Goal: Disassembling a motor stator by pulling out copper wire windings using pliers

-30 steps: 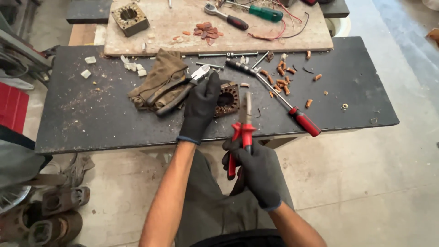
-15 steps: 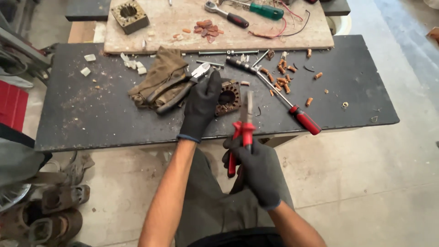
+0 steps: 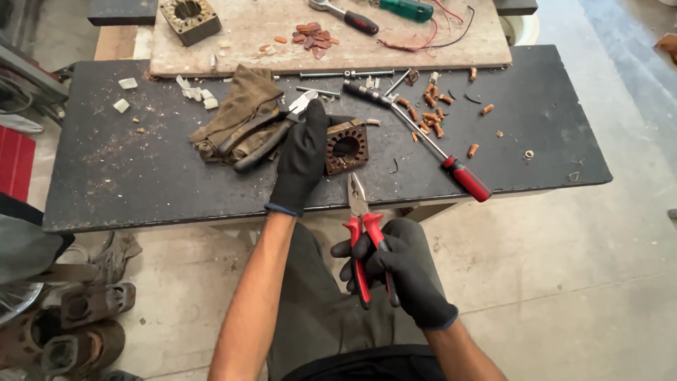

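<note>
My left hand (image 3: 302, 156), in a black glove, presses on a rusty square motor stator (image 3: 347, 147) that lies on the dark workbench (image 3: 141, 176). My right hand (image 3: 395, 264), also gloved, holds red-handled pliers (image 3: 361, 226) below the bench's front edge, jaws pointing up toward the stator and nearly closed. The pliers do not touch the stator.
Left of the stator lie a brown cloth (image 3: 240, 116) and black-handled cutters (image 3: 271, 134). A red-handled screwdriver (image 3: 430, 144) and several copper bits (image 3: 430, 113) lie to the right. A wooden board (image 3: 423, 49) at the back carries another stator (image 3: 189, 15), a ratchet and a green-handled tool.
None of the things on the bench moved. My right hand with the pliers has shifted very slightly; my left hand stays on the stator.
</note>
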